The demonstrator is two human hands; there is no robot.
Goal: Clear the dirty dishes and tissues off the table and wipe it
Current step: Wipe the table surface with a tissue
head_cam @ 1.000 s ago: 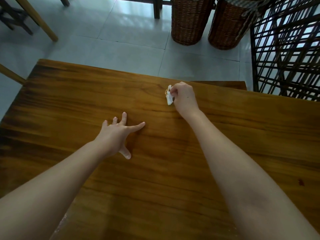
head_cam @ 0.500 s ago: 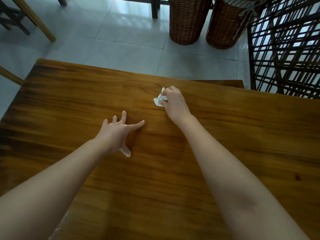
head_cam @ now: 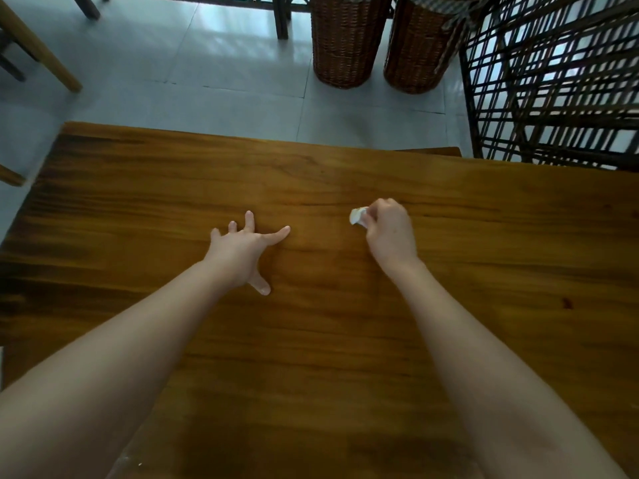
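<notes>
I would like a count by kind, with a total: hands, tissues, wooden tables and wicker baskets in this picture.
hands: 2, the left hand and the right hand
tissue: 1, gripped by the right hand
table: 1
wicker baskets: 2
total: 6

Left hand (head_cam: 242, 250) and right hand (head_cam: 389, 233) on table (head_cam: 138, 188); two baskets (head_cam: 345, 43) on the floor behind it.
</notes>
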